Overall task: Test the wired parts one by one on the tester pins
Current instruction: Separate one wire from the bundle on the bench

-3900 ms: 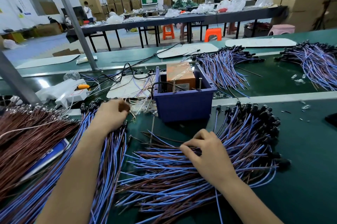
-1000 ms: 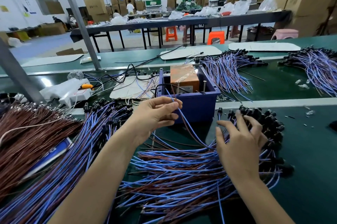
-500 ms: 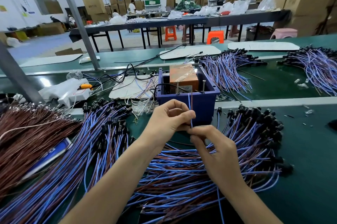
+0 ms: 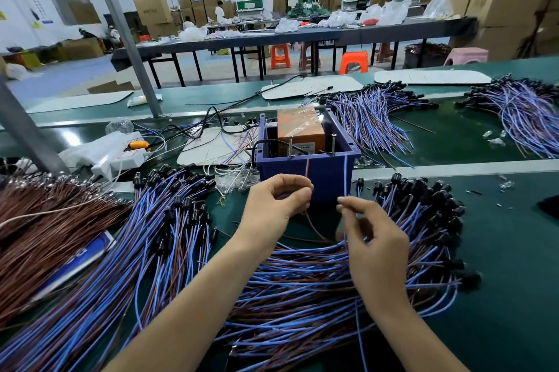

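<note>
The tester is a dark blue box [image 4: 305,173] holding an orange block, with two upright metal pins [image 4: 290,146] on its front rim. In front of it my left hand [image 4: 279,200] pinches the brown wire [image 4: 307,167] of one wired part, its end pointing up at the left pin. My right hand [image 4: 373,238] pinches that part's blue wire [image 4: 345,175], raised toward the right pin [image 4: 333,144]. Whether the wire ends touch the pins is unclear. Beneath my hands lies a large pile of blue and brown wired parts [image 4: 317,287] with black caps.
Another heap of blue wired parts [image 4: 127,250] lies at left beside a brown wire bundle [image 4: 39,220]. More piles [image 4: 375,120] sit on the far belt behind the tester. A white power strip [image 4: 115,155] and a grey post [image 4: 130,48] stand at the left.
My hands have spread apart, separating the part's two wires. The left holds the brown one and the right the blue one, both lifted toward the tester pins.
</note>
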Available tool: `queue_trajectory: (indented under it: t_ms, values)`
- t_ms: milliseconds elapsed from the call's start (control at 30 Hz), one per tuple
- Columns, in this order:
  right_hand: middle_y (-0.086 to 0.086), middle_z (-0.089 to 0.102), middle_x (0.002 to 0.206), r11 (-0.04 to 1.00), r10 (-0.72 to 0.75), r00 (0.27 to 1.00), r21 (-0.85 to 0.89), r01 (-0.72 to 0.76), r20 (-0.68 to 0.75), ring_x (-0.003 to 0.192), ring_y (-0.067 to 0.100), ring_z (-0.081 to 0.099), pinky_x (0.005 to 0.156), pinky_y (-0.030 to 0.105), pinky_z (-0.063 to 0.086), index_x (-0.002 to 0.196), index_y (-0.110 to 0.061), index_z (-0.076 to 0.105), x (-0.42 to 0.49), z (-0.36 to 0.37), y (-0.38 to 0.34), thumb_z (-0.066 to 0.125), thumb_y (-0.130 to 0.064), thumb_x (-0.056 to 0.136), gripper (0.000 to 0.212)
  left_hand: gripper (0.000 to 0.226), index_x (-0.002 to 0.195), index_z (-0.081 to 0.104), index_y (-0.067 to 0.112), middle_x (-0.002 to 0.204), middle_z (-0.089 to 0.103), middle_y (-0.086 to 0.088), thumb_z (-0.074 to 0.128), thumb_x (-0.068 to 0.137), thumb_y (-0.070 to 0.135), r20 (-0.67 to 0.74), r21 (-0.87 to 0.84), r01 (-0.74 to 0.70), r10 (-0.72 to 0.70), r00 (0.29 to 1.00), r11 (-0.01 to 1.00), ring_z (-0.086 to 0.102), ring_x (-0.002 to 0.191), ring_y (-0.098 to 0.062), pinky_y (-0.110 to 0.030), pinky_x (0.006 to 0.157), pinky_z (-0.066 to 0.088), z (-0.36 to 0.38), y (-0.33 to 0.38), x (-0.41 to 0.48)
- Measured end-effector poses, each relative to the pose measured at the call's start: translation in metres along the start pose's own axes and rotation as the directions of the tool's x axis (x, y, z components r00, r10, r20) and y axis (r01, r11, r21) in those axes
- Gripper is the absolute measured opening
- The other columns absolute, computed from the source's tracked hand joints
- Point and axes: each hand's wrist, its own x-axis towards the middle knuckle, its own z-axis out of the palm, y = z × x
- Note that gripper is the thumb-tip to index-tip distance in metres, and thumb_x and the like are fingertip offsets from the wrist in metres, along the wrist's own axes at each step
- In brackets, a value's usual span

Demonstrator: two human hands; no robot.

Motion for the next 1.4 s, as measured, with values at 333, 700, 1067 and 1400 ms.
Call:
queue_trajectory:
  t_ms: [333,700,1067,1400]
  values:
    - [-0.028,0.047,0.114,0.992,0.118,0.987,0.024,-0.121,0.112,0.077,0.005,0.064,0.076,0.012,0.049,0.127,-0.030,0.055,0.006,-0.005,0.000,0.065,-0.001,0.086,0.051,0.030,0.104,0.067,0.012,0.107,0.067,-0.005,0.063,0.083,-0.010,-0.105,-0.149,0.043,-0.059,0.993,0.988,0.067,0.082,-0.014,-0.024,0.067,0.057,0.003,-0.005,0.002]
    - [-0.011,0.062,0.110,0.997,0.077,0.989,-0.018,-0.075,0.124,0.086,-0.006,0.058,0.079,0.002,0.040,0.122,-0.018,0.064,0.007,-0.004,0.008,0.058,0.008,0.087,0.044,0.042,0.126,0.055,-0.001,0.103,0.050,-0.005,0.059,0.086,-0.010,-0.184,-0.084,-0.066,0.050,0.982,0.994,0.067,0.070,-0.007,-0.023,0.068,0.057,0.018,-0.014,-0.007]
    - [-0.026,0.055,0.109,0.996,0.084,0.980,0.010,-0.087,0.181,0.102,-0.024,0.048,0.084,-0.003,0.035,0.121,-0.014,0.065,0.009,-0.004,0.012,0.054,0.013,0.087,0.044,0.042,0.127,0.056,0.002,0.102,0.051,-0.002,0.060,0.086,-0.008,-0.176,-0.059,-0.079,0.068,0.982,0.995,0.067,0.075,-0.009,-0.024,0.071,0.057,0.018,-0.012,-0.010]
    - [-0.024,0.057,0.109,0.994,0.104,0.978,0.025,-0.110,0.179,0.098,-0.023,0.051,0.078,-0.004,0.036,0.120,-0.014,0.065,0.012,-0.006,0.015,0.053,0.013,0.088,0.044,0.042,0.127,0.055,0.001,0.106,0.052,-0.004,0.061,0.086,-0.007,-0.174,-0.061,-0.060,0.049,0.984,0.996,0.067,0.076,-0.010,-0.026,0.072,0.058,0.017,-0.013,-0.009]
